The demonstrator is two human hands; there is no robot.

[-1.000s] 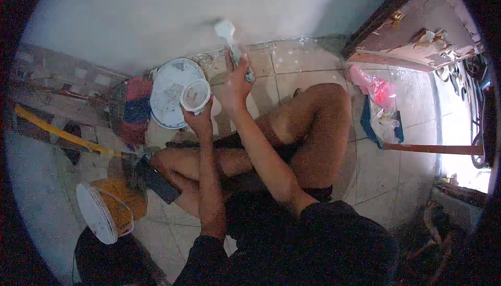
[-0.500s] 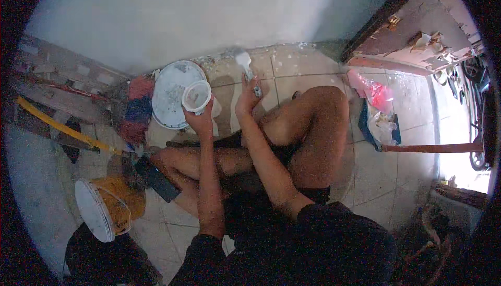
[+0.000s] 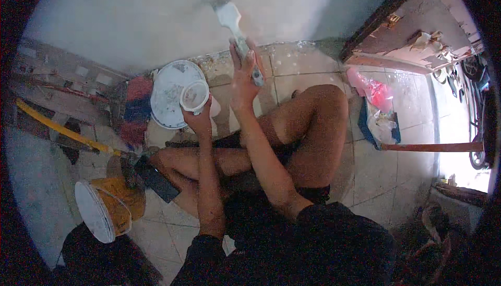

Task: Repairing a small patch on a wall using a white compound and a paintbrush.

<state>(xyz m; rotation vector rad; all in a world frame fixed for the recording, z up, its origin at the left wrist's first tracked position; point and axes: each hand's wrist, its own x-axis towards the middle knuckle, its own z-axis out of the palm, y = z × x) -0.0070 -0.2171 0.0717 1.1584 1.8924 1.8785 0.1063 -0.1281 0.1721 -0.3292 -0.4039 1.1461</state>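
My left hand (image 3: 199, 121) is closed round a small white plastic tub (image 3: 195, 97), tilted so its open top shows whitish residue inside. Behind that tub lies a round white lid-like disc (image 3: 166, 103) with grey smears. In my right hand (image 3: 244, 77) is a paintbrush (image 3: 229, 17), gripped by its paint-spotted handle. Its pale, flared head points up and away from me, and the dark tip is at the pale wall (image 3: 151, 14), apparently touching it. Both of my forearms reach forward over my crossed legs.
A yellow bucket with a white lid (image 3: 96, 210) stands left, near a dark phone-like slab (image 3: 157, 182) by my knee. A red and blue cloth (image 3: 138, 106) lies beside the disc. At right are a blue dustpan (image 3: 365, 124) with plastic scraps and a worn wooden panel (image 3: 389, 30).
My right hand has raised the paintbrush from near the floor edge up and leftward to the wall. The left hand with the tub has barely moved.
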